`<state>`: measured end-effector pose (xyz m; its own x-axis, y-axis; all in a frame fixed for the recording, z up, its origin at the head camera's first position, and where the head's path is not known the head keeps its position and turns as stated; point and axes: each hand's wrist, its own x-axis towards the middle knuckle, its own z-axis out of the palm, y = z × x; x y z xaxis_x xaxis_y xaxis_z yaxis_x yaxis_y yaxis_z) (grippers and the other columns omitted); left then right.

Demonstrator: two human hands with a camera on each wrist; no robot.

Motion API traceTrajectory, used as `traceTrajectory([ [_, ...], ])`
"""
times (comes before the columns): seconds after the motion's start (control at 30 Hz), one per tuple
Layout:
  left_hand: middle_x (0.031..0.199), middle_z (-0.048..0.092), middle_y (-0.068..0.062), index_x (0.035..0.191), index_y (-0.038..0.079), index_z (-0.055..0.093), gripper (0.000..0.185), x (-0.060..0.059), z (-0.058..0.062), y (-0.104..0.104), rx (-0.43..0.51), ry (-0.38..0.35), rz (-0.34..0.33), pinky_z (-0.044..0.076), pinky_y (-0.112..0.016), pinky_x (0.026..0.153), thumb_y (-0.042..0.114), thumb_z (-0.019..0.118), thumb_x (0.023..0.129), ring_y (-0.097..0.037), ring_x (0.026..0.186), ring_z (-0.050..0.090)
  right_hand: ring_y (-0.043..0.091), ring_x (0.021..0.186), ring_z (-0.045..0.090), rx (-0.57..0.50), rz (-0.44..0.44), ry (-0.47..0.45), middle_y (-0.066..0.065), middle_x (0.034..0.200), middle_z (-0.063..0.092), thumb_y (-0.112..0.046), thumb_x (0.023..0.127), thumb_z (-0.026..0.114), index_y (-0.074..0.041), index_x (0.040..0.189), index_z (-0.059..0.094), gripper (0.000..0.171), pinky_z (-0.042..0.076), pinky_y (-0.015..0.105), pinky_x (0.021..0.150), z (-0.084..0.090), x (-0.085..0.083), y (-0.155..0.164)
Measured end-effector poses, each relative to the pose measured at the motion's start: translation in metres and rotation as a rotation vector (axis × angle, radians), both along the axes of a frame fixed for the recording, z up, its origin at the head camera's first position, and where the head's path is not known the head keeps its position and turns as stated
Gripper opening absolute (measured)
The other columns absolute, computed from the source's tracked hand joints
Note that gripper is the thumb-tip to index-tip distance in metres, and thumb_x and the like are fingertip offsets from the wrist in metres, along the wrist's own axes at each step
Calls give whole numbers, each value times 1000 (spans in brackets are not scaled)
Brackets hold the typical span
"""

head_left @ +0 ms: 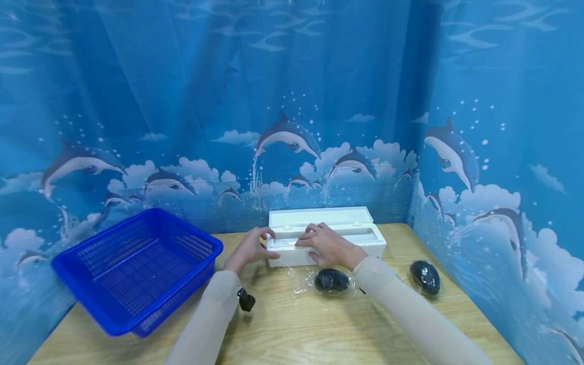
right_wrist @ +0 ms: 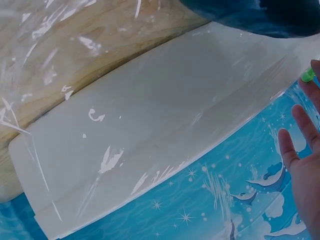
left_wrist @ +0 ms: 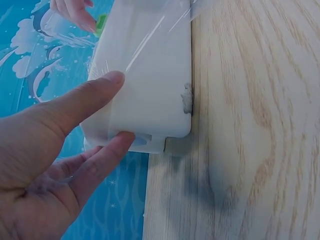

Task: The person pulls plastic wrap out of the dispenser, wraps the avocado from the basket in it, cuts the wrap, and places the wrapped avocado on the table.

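Note:
A long white box (head_left: 292, 257) lies on the table with its lid (head_left: 319, 216) raised at the back. My left hand (head_left: 251, 249) grips the box's left end, thumb on the front face and fingers at the rim. In the left wrist view the thumb lies against the smooth white side (left_wrist: 150, 80). My right hand (head_left: 329, 246) reaches over the box opening with its fingers bent down into it. A small green piece (right_wrist: 307, 75) shows between its fingertips; its rest is hidden. Close in front lies a black oval thing (head_left: 331, 280) in clear plastic wrap.
A blue plastic basket (head_left: 182, 289) stands at the table's left. Another black oval thing (head_left: 425, 278) in clear wrap lies near the right edge. A curtain with dolphins (head_left: 292, 137) hangs right behind the box and along the right side of the wooden table (head_left: 292, 334).

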<state>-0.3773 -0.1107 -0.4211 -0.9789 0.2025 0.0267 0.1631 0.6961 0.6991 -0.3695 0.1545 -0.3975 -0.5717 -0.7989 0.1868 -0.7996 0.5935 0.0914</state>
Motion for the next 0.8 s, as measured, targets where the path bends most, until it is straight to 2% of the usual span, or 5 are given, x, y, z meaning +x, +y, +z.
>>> traceTrajectory([
  [0.33,125,62,-11,114,21,69,44,0,-1,-1,24,8,-1,55,-30,70,25,93,77,-23,94,61,20,120,58,11,-15,1,-5,132,72,-15,93,69,-24,134,69,42,47,42,104,4,0,5],
  [0.57,125,61,-12,115,20,69,45,1,-2,-3,48,13,-6,56,-32,74,23,93,77,-21,89,63,22,116,59,-5,-32,10,-3,126,75,-11,92,70,-22,127,73,36,48,43,99,7,2,27],
  [0.8,125,61,-12,114,20,69,44,2,-2,-3,45,20,-8,57,-33,75,23,93,77,-21,89,64,25,112,62,-42,22,101,-2,118,77,-8,86,72,-19,121,75,37,49,45,92,2,1,56],
])
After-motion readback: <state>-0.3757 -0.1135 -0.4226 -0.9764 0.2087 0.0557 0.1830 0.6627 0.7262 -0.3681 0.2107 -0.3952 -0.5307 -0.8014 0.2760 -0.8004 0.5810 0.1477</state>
